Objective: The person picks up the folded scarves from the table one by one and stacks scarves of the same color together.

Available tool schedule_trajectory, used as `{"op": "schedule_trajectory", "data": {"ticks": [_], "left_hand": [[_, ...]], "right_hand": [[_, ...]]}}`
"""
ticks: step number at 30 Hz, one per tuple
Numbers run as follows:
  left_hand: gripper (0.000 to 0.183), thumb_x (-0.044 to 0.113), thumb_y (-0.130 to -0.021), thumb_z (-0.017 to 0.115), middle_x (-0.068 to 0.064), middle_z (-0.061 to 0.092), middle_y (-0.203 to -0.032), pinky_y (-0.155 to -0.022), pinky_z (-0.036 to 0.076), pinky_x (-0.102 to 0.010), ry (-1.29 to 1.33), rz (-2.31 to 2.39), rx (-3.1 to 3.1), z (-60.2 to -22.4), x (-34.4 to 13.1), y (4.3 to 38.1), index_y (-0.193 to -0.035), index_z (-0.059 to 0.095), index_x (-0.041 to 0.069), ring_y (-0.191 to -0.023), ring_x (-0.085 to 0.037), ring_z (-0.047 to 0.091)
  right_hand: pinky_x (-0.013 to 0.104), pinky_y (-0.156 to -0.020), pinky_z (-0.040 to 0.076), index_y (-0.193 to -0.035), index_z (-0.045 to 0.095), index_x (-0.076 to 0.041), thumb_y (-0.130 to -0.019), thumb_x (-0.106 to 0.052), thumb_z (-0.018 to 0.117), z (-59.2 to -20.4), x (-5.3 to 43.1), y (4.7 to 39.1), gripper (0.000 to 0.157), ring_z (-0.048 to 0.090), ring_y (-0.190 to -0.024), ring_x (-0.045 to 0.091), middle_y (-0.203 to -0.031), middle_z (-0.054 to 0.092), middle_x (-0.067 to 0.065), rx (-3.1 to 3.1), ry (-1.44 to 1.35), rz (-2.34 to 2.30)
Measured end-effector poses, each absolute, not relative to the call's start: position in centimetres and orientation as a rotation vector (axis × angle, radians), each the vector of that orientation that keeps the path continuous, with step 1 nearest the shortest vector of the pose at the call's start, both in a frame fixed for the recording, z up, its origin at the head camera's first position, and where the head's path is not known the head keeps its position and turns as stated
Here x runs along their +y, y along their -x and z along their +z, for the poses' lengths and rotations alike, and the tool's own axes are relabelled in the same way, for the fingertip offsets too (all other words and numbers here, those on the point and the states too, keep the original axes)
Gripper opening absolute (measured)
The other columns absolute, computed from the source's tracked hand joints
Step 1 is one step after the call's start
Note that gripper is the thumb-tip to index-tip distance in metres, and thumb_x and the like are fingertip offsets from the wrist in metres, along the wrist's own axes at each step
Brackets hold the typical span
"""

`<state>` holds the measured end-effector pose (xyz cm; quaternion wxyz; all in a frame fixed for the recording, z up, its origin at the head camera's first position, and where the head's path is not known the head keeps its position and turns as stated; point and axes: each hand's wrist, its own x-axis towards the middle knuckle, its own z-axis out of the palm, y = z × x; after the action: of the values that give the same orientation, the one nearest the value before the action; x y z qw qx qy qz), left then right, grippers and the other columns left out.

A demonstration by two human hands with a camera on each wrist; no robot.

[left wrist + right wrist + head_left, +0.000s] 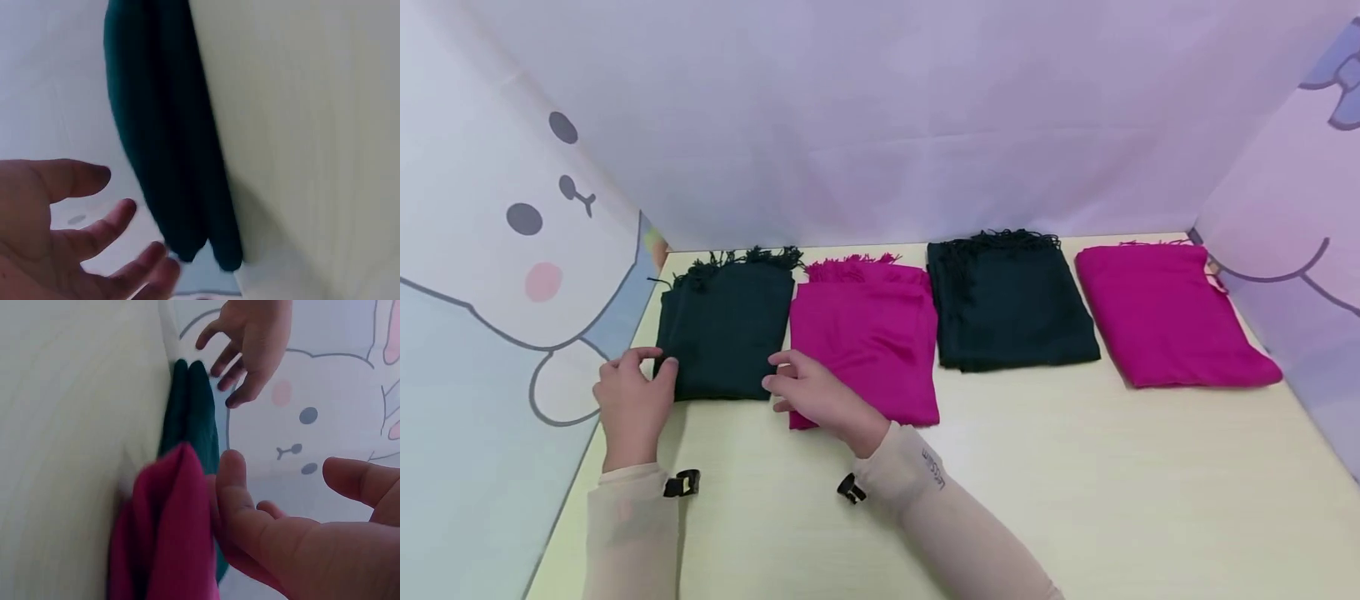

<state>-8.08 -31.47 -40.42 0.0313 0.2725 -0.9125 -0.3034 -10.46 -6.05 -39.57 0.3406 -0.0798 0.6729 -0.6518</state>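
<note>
A folded dark green scarf [726,337] with a fringe along its far edge lies at the left of the table. My left hand [636,404] is at its near left corner, thumb and fingers apart; the left wrist view shows nothing between them. My right hand [820,396] is over the left part of a folded magenta scarf [872,333], close to the green scarf's right edge. In the right wrist view its thumb stands apart from the loosely bent fingers [234,478], which are beside the magenta scarf [181,537]. Whether they touch it I cannot tell.
Farther right lie a second dark green scarf [1015,308] and a second magenta scarf [1172,317], both folded, in the same row. Behind the pale table [1075,483] hangs a white cloth wall [925,125]. Printed cartoon panels [482,250] flank both sides.
</note>
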Motion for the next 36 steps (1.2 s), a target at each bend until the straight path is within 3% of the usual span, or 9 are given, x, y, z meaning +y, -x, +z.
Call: {"op": "schedule_trajectory", "data": {"ticks": [3,10,16,19,22,25,28,36], "left_hand": [[0.065,0.049,-0.102,0.039,-0.037,0.036,-0.143,-0.089,0.04,-0.067,-0.854,-0.833,-2.956,-40.3,-32.4,8.0,-0.146,0.043,0.0,-0.123,-0.056,0.037],[0.086,0.062,-0.1,0.028,-0.036,0.045,-0.141,-0.091,0.044,-0.063,-0.792,-0.8,-3.169,-40.7,-34.0,8.3,-0.148,0.033,-0.009,-0.122,-0.053,0.046],[0.095,0.07,-0.097,0.022,-0.038,0.043,-0.141,-0.087,0.045,-0.062,-0.809,-0.79,-3.218,-41.1,-34.5,8.5,-0.143,0.039,-0.011,-0.118,-0.053,0.048],[0.09,0.07,-0.097,0.025,-0.037,0.054,-0.119,-0.073,0.047,-0.051,-0.754,-0.804,-3.184,-41.3,-34.6,8.5,-0.127,0.052,-0.011,-0.097,-0.047,0.054],[0.081,0.067,-0.098,0.033,-0.031,0.055,-0.102,-0.065,0.041,-0.042,-0.658,-0.847,-3.152,-41.5,-34.6,8.6,-0.111,0.054,-0.01,-0.084,-0.039,0.052],[0.08,0.066,-0.098,0.038,-0.032,0.053,-0.108,-0.07,0.043,-0.044,-0.633,-0.944,-3.15,-41.6,-34.6,8.6,-0.116,0.049,-0.011,-0.089,-0.039,0.051],[0.086,0.068,-0.096,0.039,-0.034,0.05,-0.122,-0.078,0.044,-0.049,-0.669,-1.015,-3.152,-41.6,-34.6,8.6,-0.128,0.042,-0.012,-0.098,-0.042,0.051],[0.1,0.073,-0.09,0.047,-0.033,0.046,-0.129,-0.09,0.044,-0.057,-0.778,-1.151,-3.119,-41.4,-35.0,8.4,-0.139,0.033,-0.013,-0.108,-0.044,0.049]], "right_hand": [[0.049,-0.103,0.046,-0.145,0.04,-0.012,-0.096,-0.027,0.064,-40.0,-6.7,10.5,0.057,0.065,-0.111,0.035,-0.134,0.051,0.007,1.671,0.122,-1.731],[0.043,-0.097,0.052,-0.144,0.038,-0.013,-0.093,-0.024,0.067,-40.7,-7.5,10.8,0.06,0.053,-0.121,0.032,-0.133,0.05,0.005,1.509,-0.052,-1.9],[0.039,-0.091,0.056,-0.145,0.035,-0.008,-0.095,-0.016,0.064,-41.0,-7.9,11.3,0.059,0.061,-0.112,0.037,-0.121,0.056,0.009,1.373,-0.051,-1.973],[0.035,-0.086,0.057,-0.144,0.036,-0.009,-0.094,-0.013,0.065,-40.9,-8.2,12.0,0.057,0.065,-0.106,0.038,-0.114,0.059,0.01,1.362,-0.019,-1.959],[0.029,-0.078,0.056,-0.142,0.039,-0.007,-0.095,-0.012,0.064,-40.9,-8.3,12.7,0.054,0.069,-0.09,0.031,-0.112,0.06,0.01,1.362,-0.001,-1.931],[0.024,-0.068,0.053,-0.143,0.039,-0.006,-0.097,-0.013,0.062,-41.0,-8.2,13.2,0.052,0.068,-0.076,0.022,-0.116,0.059,0.01,1.321,0.008,-1.879],[0.023,-0.064,0.053,-0.144,0.037,-0.008,-0.098,-0.016,0.061,-41.4,-8.3,13.4,0.052,0.069,-0.074,0.022,-0.125,0.056,0.012,1.264,0.043,-1.821],[0.028,-0.073,0.056,-0.148,0.036,-0.01,-0.097,-0.023,0.065,-41.8,-9.2,13.3,0.06,0.071,-0.08,0.026,-0.125,0.061,0.016,1.378,0.143,-1.705]]}}
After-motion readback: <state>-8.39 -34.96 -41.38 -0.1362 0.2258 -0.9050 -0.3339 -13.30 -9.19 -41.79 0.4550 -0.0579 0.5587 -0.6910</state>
